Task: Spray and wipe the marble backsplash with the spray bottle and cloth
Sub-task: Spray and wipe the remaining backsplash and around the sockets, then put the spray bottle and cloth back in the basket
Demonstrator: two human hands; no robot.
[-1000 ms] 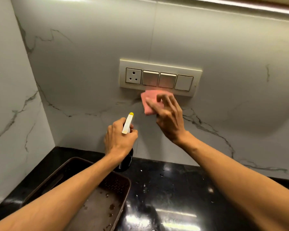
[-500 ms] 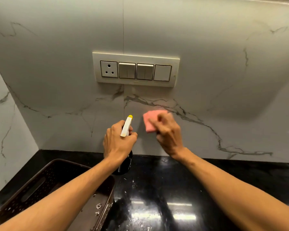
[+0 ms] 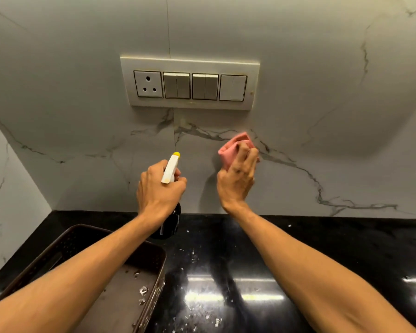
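The white marble backsplash (image 3: 322, 92) with grey veins fills the upper view. My left hand (image 3: 157, 188) grips a spray bottle (image 3: 170, 169) with a white head, a yellow nozzle tip and a dark body, the nozzle pointing at the wall. My right hand (image 3: 237, 179) holds a bunched pink cloth (image 3: 233, 147) with curled fingers and presses it against the marble, below the right end of the switch plate. Most of the bottle's dark body is hidden behind my left hand and wrist.
A cream switch plate (image 3: 190, 66) with one socket and three switches sits on the wall above the hands. A glossy black countertop (image 3: 298, 248) carries white flecks and droplets. A dark brown perforated basket (image 3: 151, 284) stands at the lower left under my left forearm.
My right hand has moved the pink cloth from just under the switch plate down, then right along the marble, bunching it in curled fingers. The left hand kept its hold on the bottle.
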